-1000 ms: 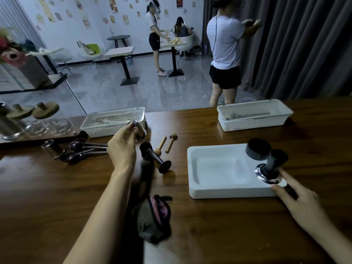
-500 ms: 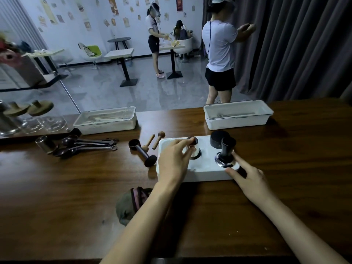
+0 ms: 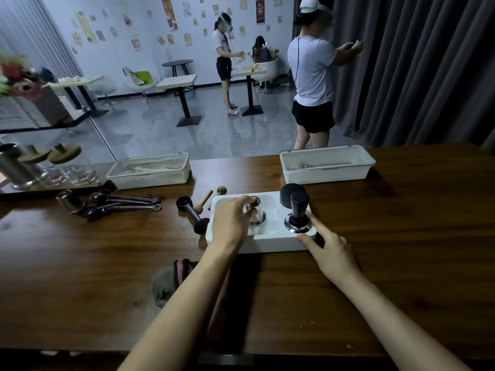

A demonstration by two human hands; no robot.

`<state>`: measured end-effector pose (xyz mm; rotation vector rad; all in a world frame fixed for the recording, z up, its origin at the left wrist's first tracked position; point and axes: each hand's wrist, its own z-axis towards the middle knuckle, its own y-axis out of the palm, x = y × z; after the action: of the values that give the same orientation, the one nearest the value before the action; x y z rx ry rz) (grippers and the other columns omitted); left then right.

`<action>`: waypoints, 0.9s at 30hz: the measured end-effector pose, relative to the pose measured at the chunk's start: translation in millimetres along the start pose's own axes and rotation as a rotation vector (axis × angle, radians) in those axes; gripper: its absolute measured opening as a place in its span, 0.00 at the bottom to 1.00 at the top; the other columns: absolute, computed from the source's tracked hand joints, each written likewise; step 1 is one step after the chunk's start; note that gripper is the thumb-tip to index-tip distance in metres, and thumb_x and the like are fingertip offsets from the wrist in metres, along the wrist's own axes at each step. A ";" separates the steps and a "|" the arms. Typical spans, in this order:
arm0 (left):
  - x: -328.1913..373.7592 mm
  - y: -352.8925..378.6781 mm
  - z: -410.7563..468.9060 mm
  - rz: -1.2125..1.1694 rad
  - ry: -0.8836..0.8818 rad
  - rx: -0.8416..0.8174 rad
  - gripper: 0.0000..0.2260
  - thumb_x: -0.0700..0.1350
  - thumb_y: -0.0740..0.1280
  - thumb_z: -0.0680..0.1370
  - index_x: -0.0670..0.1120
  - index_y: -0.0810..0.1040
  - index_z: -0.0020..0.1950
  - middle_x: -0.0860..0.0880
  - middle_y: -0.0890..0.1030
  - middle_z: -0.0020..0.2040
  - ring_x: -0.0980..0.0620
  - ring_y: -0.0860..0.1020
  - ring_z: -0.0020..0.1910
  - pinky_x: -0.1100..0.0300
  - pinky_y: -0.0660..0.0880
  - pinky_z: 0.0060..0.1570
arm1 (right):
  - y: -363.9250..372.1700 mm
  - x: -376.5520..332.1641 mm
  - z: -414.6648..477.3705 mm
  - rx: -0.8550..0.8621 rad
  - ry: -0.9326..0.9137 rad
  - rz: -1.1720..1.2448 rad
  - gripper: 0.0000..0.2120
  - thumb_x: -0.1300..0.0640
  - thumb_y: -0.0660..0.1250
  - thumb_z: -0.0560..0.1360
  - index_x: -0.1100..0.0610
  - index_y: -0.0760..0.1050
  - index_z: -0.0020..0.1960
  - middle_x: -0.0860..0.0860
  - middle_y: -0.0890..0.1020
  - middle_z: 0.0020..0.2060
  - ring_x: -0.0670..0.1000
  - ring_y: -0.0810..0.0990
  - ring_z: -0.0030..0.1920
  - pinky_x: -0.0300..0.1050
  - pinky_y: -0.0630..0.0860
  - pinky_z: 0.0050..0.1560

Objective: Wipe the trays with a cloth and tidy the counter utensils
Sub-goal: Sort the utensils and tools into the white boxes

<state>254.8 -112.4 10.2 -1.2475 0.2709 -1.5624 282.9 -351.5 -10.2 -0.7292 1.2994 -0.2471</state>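
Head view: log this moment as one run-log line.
phase: tidying utensils | left hand: pinches small metal utensil inside white tray | right hand: rests on tray corner beside black tamper | cloth: lies on counter

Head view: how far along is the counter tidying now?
Done: a black tamper and a black cap stand in the white tray. In hand: the left hand holds a small metal utensil inside it; the right hand rests on its corner. Left: measuring spoons, a black scoop and wooden tampers lie loose on the counter; the cloth lies aside.
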 end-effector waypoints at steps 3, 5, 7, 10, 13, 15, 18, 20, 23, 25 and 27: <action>-2.6 0.3 2.9 -0.005 0.024 0.007 0.12 0.39 0.75 0.72 0.52 0.86 0.52 0.54 0.87 0.45 0.54 0.83 0.46 0.63 0.75 0.51 | 1.1 -1.4 0.9 -0.008 -0.019 0.008 0.29 0.43 0.66 0.78 0.42 0.62 0.77 0.47 0.73 0.71 0.56 0.72 0.69 0.43 0.70 0.58; -5.2 -2.7 2.1 0.008 0.018 -0.036 0.16 0.40 0.75 0.74 0.54 0.85 0.59 0.53 0.86 0.48 0.57 0.80 0.48 0.68 0.72 0.52 | 1.9 0.5 3.2 -0.018 -0.022 0.010 0.30 0.40 0.65 0.78 0.40 0.61 0.77 0.46 0.73 0.71 0.56 0.73 0.69 0.44 0.71 0.60; -10.1 -10.1 -2.6 -0.016 0.009 -0.092 0.22 0.40 0.74 0.76 0.53 0.80 0.69 0.50 0.84 0.56 0.55 0.78 0.53 0.62 0.76 0.56 | 3.2 3.9 6.1 -0.031 -0.022 0.012 0.31 0.36 0.64 0.76 0.38 0.61 0.77 0.47 0.73 0.72 0.56 0.73 0.68 0.48 0.73 0.61; -20.3 -33.2 -16.3 -0.028 -0.037 -0.073 0.23 0.43 0.73 0.79 0.57 0.76 0.73 0.54 0.79 0.69 0.53 0.80 0.62 0.57 0.75 0.62 | 7.0 3.7 11.3 -0.035 -0.032 0.030 0.31 0.37 0.65 0.75 0.38 0.62 0.76 0.48 0.74 0.71 0.58 0.74 0.68 0.46 0.74 0.56; -43.6 -66.9 -30.1 -0.058 -0.109 0.120 0.20 0.44 0.72 0.79 0.57 0.78 0.70 0.57 0.82 0.63 0.59 0.82 0.53 0.66 0.76 0.55 | 12.6 -5.5 14.9 -0.050 -0.023 0.025 0.30 0.40 0.67 0.77 0.40 0.63 0.76 0.50 0.74 0.71 0.59 0.74 0.67 0.45 0.72 0.53; -64.6 -92.2 -37.6 -0.080 -0.202 0.218 0.18 0.46 0.72 0.79 0.55 0.80 0.68 0.58 0.84 0.58 0.61 0.82 0.50 0.70 0.76 0.51 | 20.1 -14.2 15.4 -0.070 -0.024 0.036 0.29 0.41 0.67 0.77 0.41 0.64 0.76 0.52 0.74 0.71 0.60 0.72 0.70 0.46 0.72 0.56; -98.9 -124.8 -44.4 -0.095 -0.291 0.268 0.16 0.49 0.71 0.79 0.55 0.80 0.68 0.60 0.83 0.59 0.64 0.81 0.52 0.73 0.75 0.52 | 37.7 -31.1 14.7 -0.090 -0.036 0.068 0.29 0.42 0.68 0.77 0.42 0.66 0.76 0.51 0.74 0.71 0.59 0.71 0.71 0.50 0.72 0.64; -121.9 -143.2 -44.6 -0.081 -0.320 0.299 0.16 0.49 0.71 0.80 0.55 0.80 0.68 0.62 0.82 0.58 0.63 0.80 0.53 0.71 0.73 0.52 | 52.3 -42.6 13.8 -0.102 -0.041 0.077 0.29 0.42 0.68 0.77 0.42 0.66 0.76 0.50 0.74 0.71 0.58 0.71 0.71 0.50 0.72 0.64; -162.2 -168.7 -40.2 -0.072 -0.375 0.337 0.18 0.50 0.72 0.80 0.54 0.79 0.69 0.58 0.82 0.62 0.60 0.79 0.55 0.65 0.71 0.56 | 74.5 -54.8 11.4 -0.101 -0.033 0.096 0.30 0.40 0.68 0.75 0.40 0.66 0.75 0.48 0.75 0.70 0.56 0.72 0.71 0.49 0.72 0.64; -192.6 -186.8 -34.7 -0.072 -0.405 0.359 0.18 0.50 0.72 0.79 0.54 0.79 0.70 0.55 0.81 0.63 0.58 0.79 0.55 0.59 0.74 0.59 | 88.0 -65.6 8.6 -0.106 -0.025 0.107 0.30 0.38 0.68 0.74 0.38 0.65 0.74 0.47 0.74 0.70 0.55 0.72 0.70 0.49 0.72 0.62; -222.1 -205.4 -24.2 -0.088 -0.422 0.374 0.19 0.50 0.73 0.79 0.54 0.78 0.70 0.54 0.82 0.62 0.57 0.80 0.54 0.55 0.77 0.61 | 101.4 -79.0 4.8 -0.106 -0.013 0.106 0.29 0.37 0.67 0.73 0.32 0.64 0.72 0.48 0.74 0.70 0.57 0.75 0.67 0.52 0.74 0.59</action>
<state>90.7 142.7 19.5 -1.2621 -0.3366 -1.3059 242.4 -229.5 -10.1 -0.7476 1.3414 -0.0886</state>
